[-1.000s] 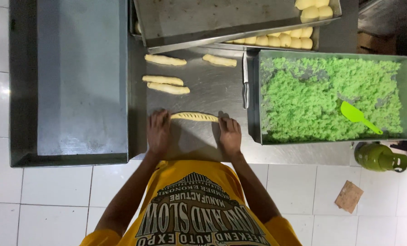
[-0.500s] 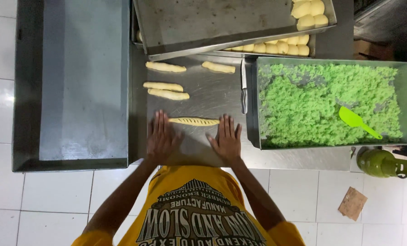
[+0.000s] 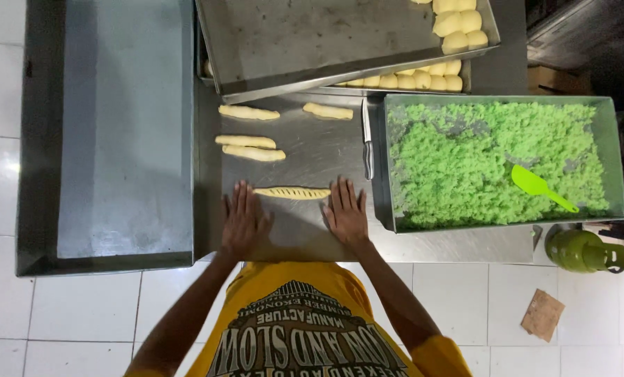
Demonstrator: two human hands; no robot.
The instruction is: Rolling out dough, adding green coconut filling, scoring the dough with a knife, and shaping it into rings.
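1. Here, a thin dough stick (image 3: 292,193) lies crosswise on the steel worktable (image 3: 312,150), between the two hands.
2. The left hand (image 3: 244,222) lies flat, fingers spread wide and holding nothing, fingertips just beside the stick's left end.
3. The right hand (image 3: 345,213) is likewise flat and splayed, empty — its fingertips near the right end.
4. Farther up lie four plain dough sticks (image 3: 249,142).
5. A knife (image 3: 367,137) rests beside a tray of green crumbs (image 3: 490,160) with a green spatula (image 3: 539,187) in it.
6. Baking trays (image 3: 312,42) at the top hold pale dough pieces — a green gas cylinder (image 3: 582,250) stands on the floor.
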